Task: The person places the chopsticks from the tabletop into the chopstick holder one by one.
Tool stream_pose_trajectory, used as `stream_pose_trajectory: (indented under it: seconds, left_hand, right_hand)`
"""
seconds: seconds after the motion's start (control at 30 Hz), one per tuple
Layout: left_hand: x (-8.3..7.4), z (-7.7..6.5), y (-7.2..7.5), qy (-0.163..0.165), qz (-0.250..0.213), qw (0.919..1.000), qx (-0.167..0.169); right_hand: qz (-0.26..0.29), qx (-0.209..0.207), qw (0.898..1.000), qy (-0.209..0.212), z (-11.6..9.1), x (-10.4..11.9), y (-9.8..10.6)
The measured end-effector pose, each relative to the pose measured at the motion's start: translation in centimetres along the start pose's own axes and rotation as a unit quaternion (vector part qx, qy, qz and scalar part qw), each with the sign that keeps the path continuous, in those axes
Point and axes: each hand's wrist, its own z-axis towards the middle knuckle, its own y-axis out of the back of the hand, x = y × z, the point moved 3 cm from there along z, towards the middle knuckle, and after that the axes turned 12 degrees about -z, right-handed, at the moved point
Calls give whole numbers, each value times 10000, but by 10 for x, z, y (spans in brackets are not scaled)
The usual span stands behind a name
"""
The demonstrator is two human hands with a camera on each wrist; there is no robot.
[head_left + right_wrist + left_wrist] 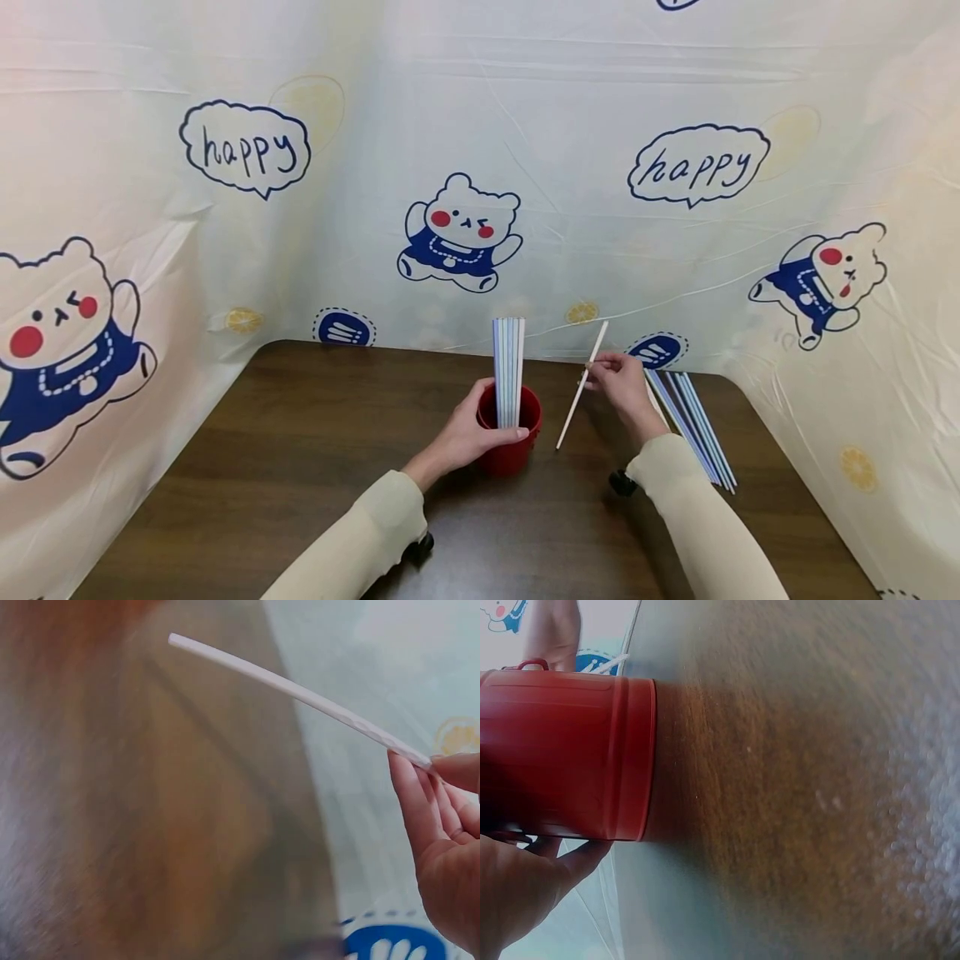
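My left hand (463, 432) grips a small red bucket (504, 462), its thumb along the near rim and its fingers round the far left side. Upright in the bucket stands a bundle of pale blue and white straws (508, 367). In the left wrist view the bucket's wall (555, 754) shows a ridge near the base and a small loop at the side. To the right of the bucket, my right hand (624, 387) pinches one whitish straw (300, 694) between thumb and fingertips. That straw slants above the table, its lower end pointing toward the bucket's side.
Several blue and white straws (697, 433) lie side by side on the right of the dark wooden table (300, 467), partly behind the right wrist. A printed cloth (570, 167) hangs along the table's back and sides.
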Motion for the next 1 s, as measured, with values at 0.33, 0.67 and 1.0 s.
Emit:
stream_pose_trajectory:
  seconds: [0.33,0.67,1.0]
  left_hand:
    - [0,0,0,-100,-29,9999,21]
    - [0,1,1,-49,-19,10000,34]
    - [0,0,1,-19,19,10000,4]
  right_hand:
    - [586,-184,9950,786,-13,80,5]
    - [558,-277,9879,1420,-25,121,0]
    - [-88,181,9782,2068,-31,120,-22]
